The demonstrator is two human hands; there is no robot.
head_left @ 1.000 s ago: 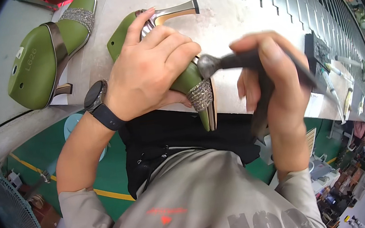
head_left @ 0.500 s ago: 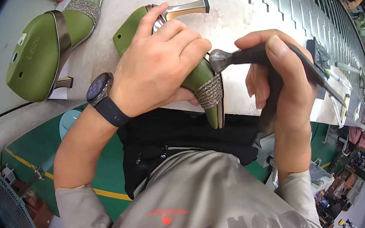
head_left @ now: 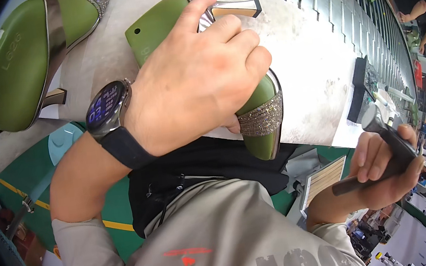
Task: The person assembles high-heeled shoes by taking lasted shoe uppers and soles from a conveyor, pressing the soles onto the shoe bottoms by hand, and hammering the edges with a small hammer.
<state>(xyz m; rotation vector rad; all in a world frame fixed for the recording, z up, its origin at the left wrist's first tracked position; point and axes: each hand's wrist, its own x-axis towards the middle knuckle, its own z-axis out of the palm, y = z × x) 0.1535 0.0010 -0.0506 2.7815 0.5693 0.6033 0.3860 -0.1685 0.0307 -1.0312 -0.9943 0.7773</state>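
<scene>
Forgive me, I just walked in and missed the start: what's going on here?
A person is handling a green high-heeled shoe at a pale worktable. Their left hand grips the shoe across its middle, leaving its glittery band and metallic heel showing. Their right hand holds a dark hammer off to the right, clear of the shoe. Another green shoe lies to the left.

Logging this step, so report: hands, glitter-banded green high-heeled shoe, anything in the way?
Left hand gripping glitter-banded green high-heeled shoe. Right hand holding dark hammer with round metal face, apart from shoe. Obstruction: left hand covers shoe's middle.
</scene>
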